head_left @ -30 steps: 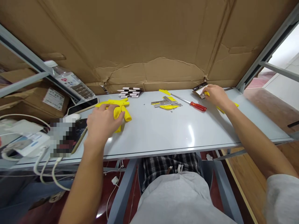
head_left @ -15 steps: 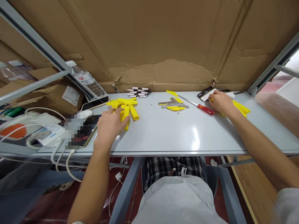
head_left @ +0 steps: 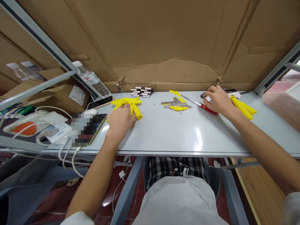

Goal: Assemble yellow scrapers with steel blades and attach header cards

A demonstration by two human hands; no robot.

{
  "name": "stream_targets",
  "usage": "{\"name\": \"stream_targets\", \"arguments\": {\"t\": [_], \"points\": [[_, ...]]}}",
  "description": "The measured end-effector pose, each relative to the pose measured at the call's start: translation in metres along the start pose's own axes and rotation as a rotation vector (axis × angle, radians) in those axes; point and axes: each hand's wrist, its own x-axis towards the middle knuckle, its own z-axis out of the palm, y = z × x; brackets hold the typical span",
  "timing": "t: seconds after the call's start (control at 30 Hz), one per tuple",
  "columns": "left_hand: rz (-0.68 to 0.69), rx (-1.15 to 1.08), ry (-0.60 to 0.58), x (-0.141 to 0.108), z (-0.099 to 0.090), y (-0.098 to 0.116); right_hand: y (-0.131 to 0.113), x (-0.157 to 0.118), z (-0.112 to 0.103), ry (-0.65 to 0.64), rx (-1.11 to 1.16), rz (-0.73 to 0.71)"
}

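Observation:
My left hand [head_left: 122, 120] is closed over the yellow plastic pieces [head_left: 138, 112] at the left of the table. Over at the right, my right hand [head_left: 216, 99] rests on a black and white card [head_left: 208, 98], its fingers bent and the tips partly hidden. The screwdriver's red handle [head_left: 209, 109] lies just beside that hand. More yellow handle pieces [head_left: 243, 107] lie right of it. Mid-table are metal blade parts with yellow pieces [head_left: 177, 104] and tiny screws [head_left: 180, 113].
Folded black and white cards [head_left: 142, 92] stand at the back against the cardboard [head_left: 182, 74]. Phones [head_left: 99, 102], white cables [head_left: 75, 161], a power strip [head_left: 24, 128] and a plastic bottle [head_left: 95, 82] crowd the left. A metal frame [head_left: 58, 59] rises there.
My left hand has moved right and closed over the yellow pieces. My right hand has shifted left, off the yellow handles and onto the card. The view has shifted slightly.

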Motion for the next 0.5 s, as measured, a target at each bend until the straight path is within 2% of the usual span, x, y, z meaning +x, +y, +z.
{"name": "stream_targets", "arguments": {"t": [0.1,0.23,0.37,0.43,0.5], "points": [[0.047,-0.051,0.120,0.013,-0.011,-0.003,-0.009,0.011,0.001,0.017,0.073,-0.037],[0.084,-0.107,0.196,0.023,-0.040,-0.004,-0.029,0.022,-0.003,0.018,0.254,-0.056],[0.095,-0.244,0.243,0.009,-0.064,0.009,-0.065,0.023,-0.014,0.016,0.533,-0.038],[0.140,-0.313,0.299,-0.009,-0.067,0.023,-0.085,0.020,-0.019,-0.103,0.839,0.061],[0.234,-0.341,0.312,-0.032,-0.062,0.042,-0.102,0.018,-0.019,-0.292,1.242,0.224]]}}
